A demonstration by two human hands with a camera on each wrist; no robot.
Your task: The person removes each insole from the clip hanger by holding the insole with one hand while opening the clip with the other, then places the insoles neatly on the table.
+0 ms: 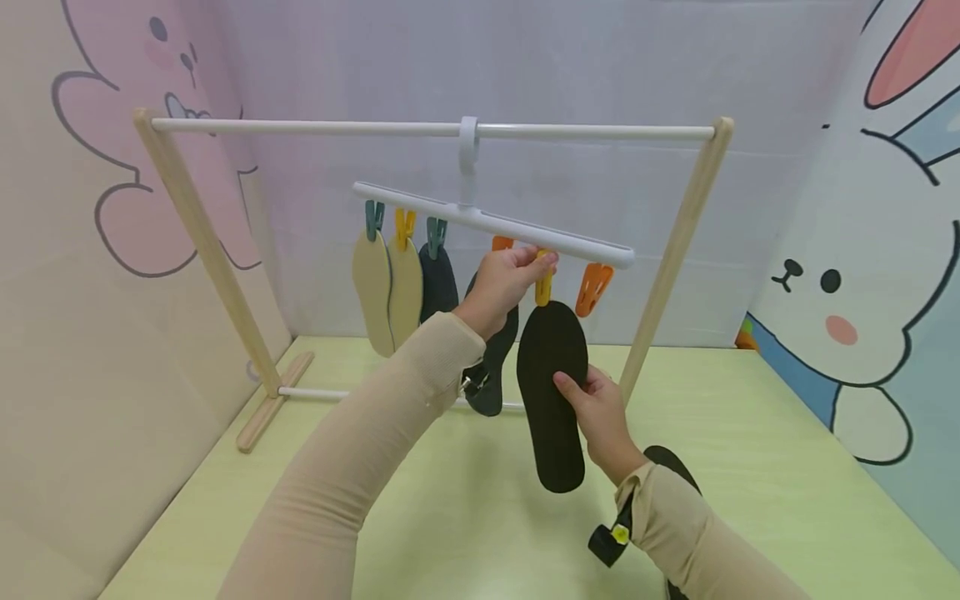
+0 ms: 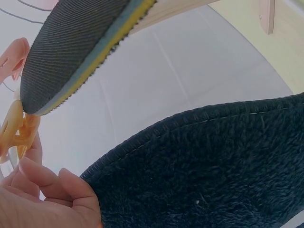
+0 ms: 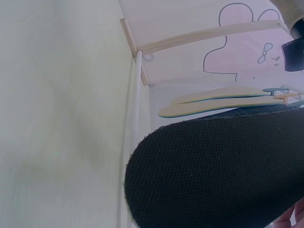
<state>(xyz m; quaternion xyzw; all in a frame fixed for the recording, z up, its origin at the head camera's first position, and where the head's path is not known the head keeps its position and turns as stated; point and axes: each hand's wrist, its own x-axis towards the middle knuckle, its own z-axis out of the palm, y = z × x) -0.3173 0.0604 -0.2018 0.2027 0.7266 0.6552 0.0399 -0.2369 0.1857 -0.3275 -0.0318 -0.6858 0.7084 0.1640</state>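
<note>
My left hand (image 1: 498, 283) pinches a yellow clothespin (image 1: 543, 287) under the white hanger (image 1: 525, 232). Just below it is the top of a black shoe insole (image 1: 553, 400), which my right hand (image 1: 603, 417) grips by its right edge, thumb on the front. In the left wrist view the tip of this ribbed insole (image 2: 71, 52) meets the yellow clothespin (image 2: 19, 128); whether the clothespin bites on it I cannot tell. Behind my left hand, a dark fuzzy insole (image 2: 199, 166) hangs from an orange clothespin (image 1: 502, 242), partly hidden.
Two beige insoles (image 1: 372, 292) and a dark one (image 1: 437, 283) hang at the hanger's left. An orange clothespin (image 1: 595, 289) dangles at its right end. The hanger tilts down rightward on the rack's white rod (image 1: 315, 127). Another dark insole (image 1: 671, 465) lies under my right forearm.
</note>
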